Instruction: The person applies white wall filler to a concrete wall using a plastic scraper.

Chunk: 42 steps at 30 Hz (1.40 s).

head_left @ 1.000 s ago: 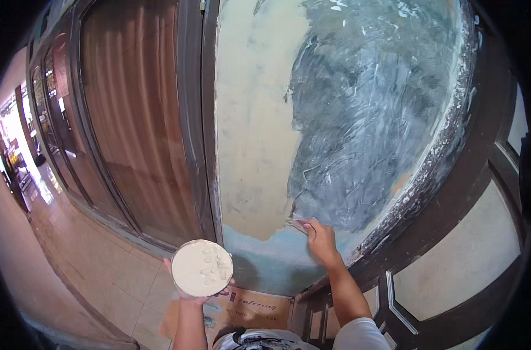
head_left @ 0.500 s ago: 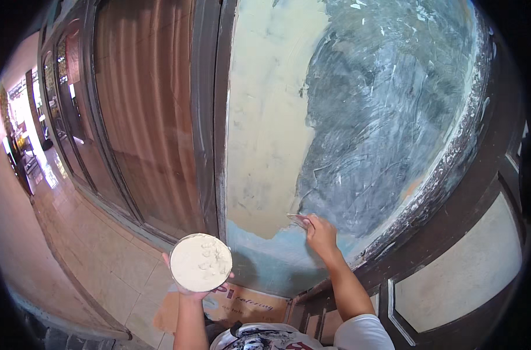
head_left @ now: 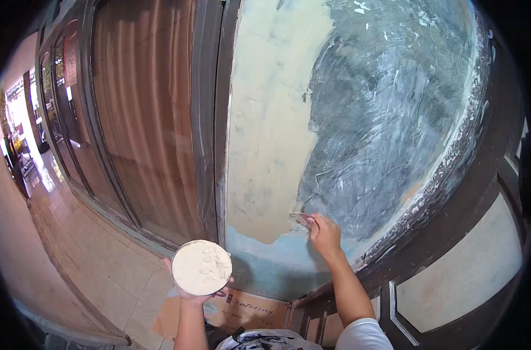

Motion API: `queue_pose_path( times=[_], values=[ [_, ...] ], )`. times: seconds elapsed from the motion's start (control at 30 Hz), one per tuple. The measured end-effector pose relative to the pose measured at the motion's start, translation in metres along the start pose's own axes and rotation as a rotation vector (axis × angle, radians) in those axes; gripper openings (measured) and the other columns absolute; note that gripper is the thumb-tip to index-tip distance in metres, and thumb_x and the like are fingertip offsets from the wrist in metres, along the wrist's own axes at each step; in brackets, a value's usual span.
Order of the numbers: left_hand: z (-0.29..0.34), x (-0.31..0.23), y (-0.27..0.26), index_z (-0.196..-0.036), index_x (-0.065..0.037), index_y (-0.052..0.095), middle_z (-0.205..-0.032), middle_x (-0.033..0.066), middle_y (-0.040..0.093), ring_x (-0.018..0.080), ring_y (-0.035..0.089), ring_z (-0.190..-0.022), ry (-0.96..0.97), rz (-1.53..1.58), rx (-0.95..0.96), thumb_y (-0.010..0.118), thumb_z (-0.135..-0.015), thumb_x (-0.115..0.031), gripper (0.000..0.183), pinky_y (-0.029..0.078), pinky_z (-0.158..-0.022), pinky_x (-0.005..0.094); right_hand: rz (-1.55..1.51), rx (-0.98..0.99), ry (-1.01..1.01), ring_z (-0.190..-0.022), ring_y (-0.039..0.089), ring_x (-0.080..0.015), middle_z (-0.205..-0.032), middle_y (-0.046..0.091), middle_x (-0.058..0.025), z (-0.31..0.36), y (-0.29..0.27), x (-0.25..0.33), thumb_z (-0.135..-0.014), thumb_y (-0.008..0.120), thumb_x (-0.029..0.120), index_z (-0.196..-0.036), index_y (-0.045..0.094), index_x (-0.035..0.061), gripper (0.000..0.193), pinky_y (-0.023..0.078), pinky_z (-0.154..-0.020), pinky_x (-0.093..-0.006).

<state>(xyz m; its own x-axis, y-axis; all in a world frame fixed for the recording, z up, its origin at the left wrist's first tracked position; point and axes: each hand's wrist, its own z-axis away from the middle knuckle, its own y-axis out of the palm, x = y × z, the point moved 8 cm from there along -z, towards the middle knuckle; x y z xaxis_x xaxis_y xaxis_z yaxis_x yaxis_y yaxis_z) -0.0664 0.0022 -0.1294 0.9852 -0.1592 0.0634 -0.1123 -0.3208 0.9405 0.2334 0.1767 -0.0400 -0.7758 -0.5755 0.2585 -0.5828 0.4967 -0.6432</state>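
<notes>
My left hand (head_left: 191,296) grips a round container (head_left: 201,268) from below, low and left of the wall. Smooth cream putty fills it, with rough lumps on the right half of its surface. In my right hand (head_left: 325,233) is a putty knife (head_left: 301,216), its blade against the wall. The blade meets the lower edge of a cream-coated strip (head_left: 265,175), beside bare grey, streaky wall (head_left: 370,128). Below the coat runs a light blue band (head_left: 265,262). My fingers hide most of the knife's handle.
Left of the wall stands a dark window frame (head_left: 208,116) with a brown curtain (head_left: 146,105) behind glass. A dark panelled door (head_left: 458,274) is on the right. Printed cardboard (head_left: 251,312) lies on the tiled floor (head_left: 116,274) by the wall's foot.
My right hand and the putty knife have shifted slightly right along the wall. The container sits a little lower in view. Both hands keep their hold.
</notes>
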Motion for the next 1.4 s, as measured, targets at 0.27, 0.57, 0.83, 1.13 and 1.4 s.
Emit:
queue_pose_path(
  times=[0.27, 0.57, 0.83, 1.13, 1.4],
  values=[
    [0.001, -0.010, -0.014, -0.161, -0.009, 0.031, -0.153, 0.0348, 0.041, 0.0682, 0.055, -0.107, -0.029, -0.090, -0.009, 0.037, -0.067, -0.107, 0.136, 0.050, -0.059, 0.0615, 0.025, -0.029, -0.037, -0.081, 0.070, -0.0383, -0.088, 0.073, -0.0146, -0.004, -0.001, 0.007, -0.094, 0.065, 0.012, -0.102, 0.071, 0.0084, 0.010, 0.054, -0.069, -0.0503],
    [0.000, -0.007, 0.004, -0.160, -0.009, 0.032, -0.152, 0.0350, 0.043, 0.0706, 0.055, -0.106, 0.074, 0.058, -0.115, 0.038, -0.070, -0.105, 0.132, 0.055, -0.063, 0.0678, -0.063, -0.119, -0.051, -0.081, 0.069, -0.0407, -0.087, 0.072, -0.0165, -0.006, -0.014, 0.011, -0.094, 0.065, 0.010, -0.098, 0.071, 0.0057, 0.009, 0.053, -0.069, -0.0517],
    [0.004, -0.008, -0.008, -0.161, -0.009, 0.031, -0.153, 0.0354, 0.041, 0.0705, 0.056, -0.107, 0.092, 0.022, -0.162, 0.038, -0.072, -0.104, 0.130, 0.056, -0.066, 0.0710, -0.013, -0.066, -0.031, -0.081, 0.068, -0.0403, -0.087, 0.072, -0.0162, 0.010, -0.006, -0.009, -0.087, 0.065, 0.004, -0.097, 0.071, 0.0045, 0.012, 0.054, -0.072, -0.0508],
    [0.005, -0.001, -0.015, -0.161, -0.009, 0.030, -0.154, 0.0356, 0.040, 0.0715, 0.054, -0.110, -0.045, -0.045, -0.001, 0.041, -0.073, -0.102, 0.128, 0.056, -0.073, 0.0738, 0.050, 0.186, -0.078, -0.085, 0.069, -0.0423, -0.093, 0.073, -0.0189, 0.029, 0.016, -0.014, -0.094, 0.066, 0.012, -0.103, 0.072, 0.0038, 0.014, 0.054, -0.073, -0.0492],
    [0.008, -0.002, -0.012, -0.161, -0.009, 0.031, -0.154, 0.0360, 0.040, 0.0719, 0.054, -0.110, 0.039, -0.035, -0.032, 0.040, -0.073, -0.102, 0.128, 0.056, -0.071, 0.0740, -0.064, -0.074, -0.085, -0.084, 0.070, -0.0408, -0.090, 0.073, -0.0176, 0.022, -0.005, -0.010, -0.092, 0.070, 0.013, -0.099, 0.072, 0.0048, 0.011, 0.055, -0.073, -0.0498]
  ],
)
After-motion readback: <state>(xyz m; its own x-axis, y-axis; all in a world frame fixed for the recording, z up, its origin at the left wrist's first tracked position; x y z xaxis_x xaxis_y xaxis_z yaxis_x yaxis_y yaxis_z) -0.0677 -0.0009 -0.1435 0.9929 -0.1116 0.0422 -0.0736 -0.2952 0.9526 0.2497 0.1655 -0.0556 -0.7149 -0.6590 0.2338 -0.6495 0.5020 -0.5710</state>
